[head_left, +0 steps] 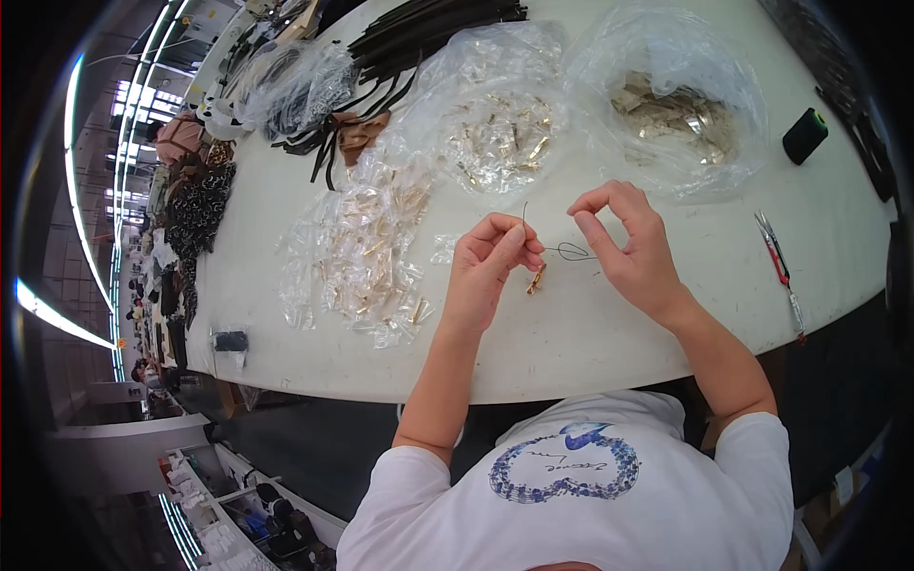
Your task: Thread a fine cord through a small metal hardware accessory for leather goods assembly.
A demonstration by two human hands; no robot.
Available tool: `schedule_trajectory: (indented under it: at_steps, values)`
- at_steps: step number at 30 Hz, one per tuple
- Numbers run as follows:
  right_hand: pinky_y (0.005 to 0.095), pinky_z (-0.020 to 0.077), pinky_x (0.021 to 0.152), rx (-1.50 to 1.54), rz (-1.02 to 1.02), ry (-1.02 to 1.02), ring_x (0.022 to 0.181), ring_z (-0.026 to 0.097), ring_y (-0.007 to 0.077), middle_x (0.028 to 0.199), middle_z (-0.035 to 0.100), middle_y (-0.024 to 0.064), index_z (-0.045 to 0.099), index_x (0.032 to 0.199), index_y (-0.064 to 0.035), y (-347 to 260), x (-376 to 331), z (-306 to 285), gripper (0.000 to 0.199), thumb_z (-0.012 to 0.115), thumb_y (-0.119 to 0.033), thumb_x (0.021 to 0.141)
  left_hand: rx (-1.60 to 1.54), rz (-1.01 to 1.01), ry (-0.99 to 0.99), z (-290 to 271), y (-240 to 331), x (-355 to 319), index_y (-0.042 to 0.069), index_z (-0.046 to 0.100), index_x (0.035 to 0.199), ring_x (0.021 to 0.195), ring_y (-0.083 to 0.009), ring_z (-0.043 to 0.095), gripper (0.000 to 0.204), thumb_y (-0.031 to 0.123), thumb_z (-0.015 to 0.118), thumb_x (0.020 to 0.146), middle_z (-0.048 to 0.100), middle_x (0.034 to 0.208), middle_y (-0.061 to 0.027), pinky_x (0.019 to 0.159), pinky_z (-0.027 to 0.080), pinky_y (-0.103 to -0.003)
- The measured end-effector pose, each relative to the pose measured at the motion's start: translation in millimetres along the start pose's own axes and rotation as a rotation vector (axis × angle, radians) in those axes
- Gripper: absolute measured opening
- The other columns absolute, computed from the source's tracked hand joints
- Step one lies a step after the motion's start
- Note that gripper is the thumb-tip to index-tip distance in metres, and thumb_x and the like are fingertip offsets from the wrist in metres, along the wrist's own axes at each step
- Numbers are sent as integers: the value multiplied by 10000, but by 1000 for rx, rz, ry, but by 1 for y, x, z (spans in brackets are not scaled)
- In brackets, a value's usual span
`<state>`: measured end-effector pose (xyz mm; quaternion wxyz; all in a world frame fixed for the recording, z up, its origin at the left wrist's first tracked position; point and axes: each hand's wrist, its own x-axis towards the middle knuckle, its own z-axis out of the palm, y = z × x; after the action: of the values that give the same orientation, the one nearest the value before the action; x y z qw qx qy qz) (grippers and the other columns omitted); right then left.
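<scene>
My left hand [495, 249] pinches a thin dark cord between thumb and fingertips, and one end sticks up above them. A small gold metal fitting [536, 280] hangs just under those fingers. To the right, the dark cord [573, 253] forms a narrow loop that runs to the edge of my right palm. My right hand [628, 243] is curled, its thumb and forefinger tips close together in a ring; the cord seems to pass into it, though the other fingers are hidden.
Clear bags of gold fittings [500, 143] and small packets [367, 257] lie left and ahead. Another plastic bag [681, 119] holds flat pieces. On the right are a black thread spool [805, 135] and red-handled scissors [781, 271]. Black strips [428, 33] lie along the far side.
</scene>
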<state>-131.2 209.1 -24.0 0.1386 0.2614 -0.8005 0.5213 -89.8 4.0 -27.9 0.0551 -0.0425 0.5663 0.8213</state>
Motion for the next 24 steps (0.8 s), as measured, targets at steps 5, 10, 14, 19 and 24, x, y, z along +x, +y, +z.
schedule_trajectory:
  at_steps: [5,10,14,19,24]
  values:
    - [304,518,822,440,169,-121,909,666,169,970,704,78,704,1080,-18,0,-1,5,189,645,-24,901,55,-24,-120,-7,3,-3,18,602,946,754,-115,609,128,137,578,987,644,862,-70,694,492,-263]
    - [292,508,833,437,157,-104,900,655,164,970,692,72,709,1078,-22,-9,-3,7,189,663,-14,895,77,-42,-178,-10,0,-5,15,606,937,760,-120,615,125,138,602,961,645,846,-71,685,489,-262]
    - [280,496,797,435,182,-184,847,632,142,935,666,50,699,998,-22,-1,-6,6,119,684,-7,881,103,-50,-189,-10,-3,-7,26,626,920,727,-111,615,105,125,626,954,671,824,-53,677,495,-263]
    - [278,530,731,398,187,-164,792,653,145,879,662,51,679,922,-16,-2,-6,6,66,703,-51,872,133,-77,-192,-9,-6,-5,33,627,919,730,-96,614,96,125,629,947,673,817,-43,664,490,-252]
    - [278,528,729,365,159,-128,771,640,144,857,646,49,656,890,-19,0,-5,7,44,678,-16,852,241,-132,-179,-6,-1,-5,24,641,947,650,-90,616,97,120,649,946,705,845,-93,582,462,-218]
